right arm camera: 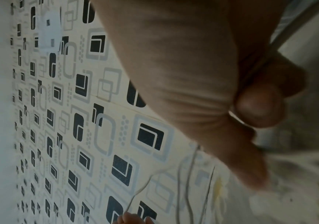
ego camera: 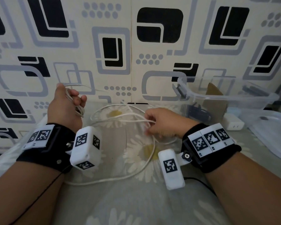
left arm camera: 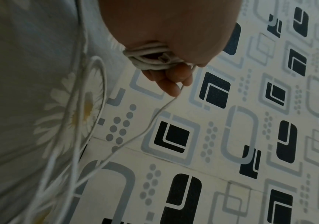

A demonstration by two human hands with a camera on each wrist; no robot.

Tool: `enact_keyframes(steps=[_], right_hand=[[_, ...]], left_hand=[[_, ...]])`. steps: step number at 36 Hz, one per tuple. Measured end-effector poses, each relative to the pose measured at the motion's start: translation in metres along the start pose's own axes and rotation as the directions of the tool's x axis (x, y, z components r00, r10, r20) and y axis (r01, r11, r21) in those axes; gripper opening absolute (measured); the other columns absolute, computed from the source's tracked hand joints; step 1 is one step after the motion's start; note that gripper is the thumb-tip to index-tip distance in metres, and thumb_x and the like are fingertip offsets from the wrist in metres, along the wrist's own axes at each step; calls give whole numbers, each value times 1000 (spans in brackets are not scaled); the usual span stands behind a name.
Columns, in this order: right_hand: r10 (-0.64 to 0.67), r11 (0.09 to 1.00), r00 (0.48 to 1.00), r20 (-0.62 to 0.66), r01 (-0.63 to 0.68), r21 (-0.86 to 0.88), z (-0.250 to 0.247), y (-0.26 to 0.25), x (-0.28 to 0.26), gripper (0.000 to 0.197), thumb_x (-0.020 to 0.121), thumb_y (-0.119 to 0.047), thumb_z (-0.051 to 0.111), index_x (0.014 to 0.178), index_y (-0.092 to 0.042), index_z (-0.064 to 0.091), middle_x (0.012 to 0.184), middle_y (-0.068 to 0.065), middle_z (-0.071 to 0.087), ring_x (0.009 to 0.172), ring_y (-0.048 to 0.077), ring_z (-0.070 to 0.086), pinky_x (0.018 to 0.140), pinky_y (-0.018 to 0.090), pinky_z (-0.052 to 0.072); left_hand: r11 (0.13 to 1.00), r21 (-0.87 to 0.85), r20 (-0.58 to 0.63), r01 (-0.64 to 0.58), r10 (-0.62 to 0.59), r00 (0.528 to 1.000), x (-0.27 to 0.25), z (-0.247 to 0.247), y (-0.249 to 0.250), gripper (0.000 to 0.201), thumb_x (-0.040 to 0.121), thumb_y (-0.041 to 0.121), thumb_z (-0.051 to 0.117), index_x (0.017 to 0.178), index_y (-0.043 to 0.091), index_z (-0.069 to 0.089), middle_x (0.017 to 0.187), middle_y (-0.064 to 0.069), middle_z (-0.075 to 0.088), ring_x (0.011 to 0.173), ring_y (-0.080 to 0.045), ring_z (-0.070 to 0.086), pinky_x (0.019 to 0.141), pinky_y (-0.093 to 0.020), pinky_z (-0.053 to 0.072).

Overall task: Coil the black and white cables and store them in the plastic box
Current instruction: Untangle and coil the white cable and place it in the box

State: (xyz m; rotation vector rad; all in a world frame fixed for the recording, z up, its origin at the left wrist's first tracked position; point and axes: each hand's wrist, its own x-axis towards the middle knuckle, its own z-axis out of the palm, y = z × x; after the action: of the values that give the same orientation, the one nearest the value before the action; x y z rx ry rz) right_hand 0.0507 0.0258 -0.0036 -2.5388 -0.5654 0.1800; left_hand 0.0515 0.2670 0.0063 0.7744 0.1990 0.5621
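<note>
A white cable [ego camera: 120, 120] lies in loose loops on the daisy-print bed cover. My left hand [ego camera: 66, 104] is raised at the left and holds several coiled turns of the white cable [left arm camera: 150, 60] wrapped round its fingers; a strand runs from it toward the wall. My right hand [ego camera: 159, 122] pinches a stretch of the same cable just above the cover; in the right wrist view its thumb [right arm camera: 258, 106] presses against the curled fingers. The clear plastic box [ego camera: 225, 96] stands open at the right by the wall, with something black [ego camera: 199, 111] inside it.
The box's clear lid [ego camera: 271, 132] lies at the far right on the bed. A white charger block [ego camera: 233, 123] sits between lid and box. A patterned wall [ego camera: 136, 46] closes off the back. A thin black wire [ego camera: 201, 182] runs under my right forearm.
</note>
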Motion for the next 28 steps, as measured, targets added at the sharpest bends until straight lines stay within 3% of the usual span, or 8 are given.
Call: enact_keyframes(steps=[4, 8, 11, 13, 16, 19, 23, 28], right_hand=[[-6, 999, 949, -316, 21, 46, -3, 7, 7, 18, 90, -7, 60, 79, -19, 54, 77, 2, 63, 58, 11, 65, 60, 28, 54], [-53, 989, 888, -456, 109, 97, -5, 6, 11, 28, 86, -4, 61, 71, -22, 47, 95, 5, 55, 76, 16, 63, 71, 30, 50], [-96, 989, 938, -334, 127, 71, -3, 1, 5, 12, 86, -25, 68, 87, -20, 57, 107, -3, 44, 83, 3, 48, 77, 20, 38], [-58, 997, 989, -139, 65, 50, -1, 0, 3, 42, 80, -52, 67, 102, -16, 65, 116, -5, 44, 97, 5, 49, 89, 26, 40], [-5, 1000, 998, -66, 3, -29, 2, -3, 2, 67, 81, -73, 40, 74, -12, 66, 90, 1, 60, 84, 20, 62, 80, 34, 48], [48, 998, 944, -327, -32, 55, -4, 0, 2, 59, 94, -60, 35, 76, -16, 70, 69, 1, 64, 73, 20, 63, 82, 36, 50], [-54, 994, 888, -456, 92, 61, -5, 2, 5, 8, 91, -35, 62, 96, -29, 62, 87, -15, 65, 81, 3, 54, 87, 35, 45], [-113, 962, 943, -314, 183, 202, 5, -2, 6, 46, 89, -23, 66, 130, -23, 46, 125, -8, 58, 108, 2, 51, 90, 16, 40]], left_hand=[[1000, 3, 14, 5, -5, 1000, 0, 0, -3, 46, 103, 35, 41, 64, 11, 47, 45, 4, 44, 37, -8, 39, 62, -22, 50], [999, -19, 53, 27, -26, 998, 1, 0, -5, 44, 103, 34, 42, 65, 12, 48, 50, 5, 47, 39, -8, 37, 59, -21, 49], [998, -23, 93, 59, -56, 994, -1, 1, -5, 61, 102, 33, 44, 46, 15, 58, 49, 4, 45, 38, -9, 38, 59, -21, 49], [995, -30, 130, 93, -89, 988, -1, 0, -5, 68, 102, 34, 45, 37, 18, 58, 50, 4, 43, 39, -9, 40, 58, -21, 48], [984, 30, 203, 174, -176, 963, -1, -1, -5, 59, 101, 41, 42, 50, 15, 55, 46, 3, 34, 41, -11, 46, 55, -18, 46], [971, 131, 314, 202, -233, 920, -2, -1, -5, 53, 101, 46, 37, 60, 14, 48, 40, 4, 27, 41, -13, 39, 60, -20, 50], [949, 269, 472, 166, -280, 836, -10, 2, -6, 57, 102, 44, 29, 56, 16, 48, 36, 6, 25, 37, -12, 31, 78, -26, 46], [937, 300, 600, 179, -331, 728, -15, 4, -6, 63, 101, 44, 26, 51, 18, 52, 32, 8, 26, 32, -10, 26, 74, -23, 49]])
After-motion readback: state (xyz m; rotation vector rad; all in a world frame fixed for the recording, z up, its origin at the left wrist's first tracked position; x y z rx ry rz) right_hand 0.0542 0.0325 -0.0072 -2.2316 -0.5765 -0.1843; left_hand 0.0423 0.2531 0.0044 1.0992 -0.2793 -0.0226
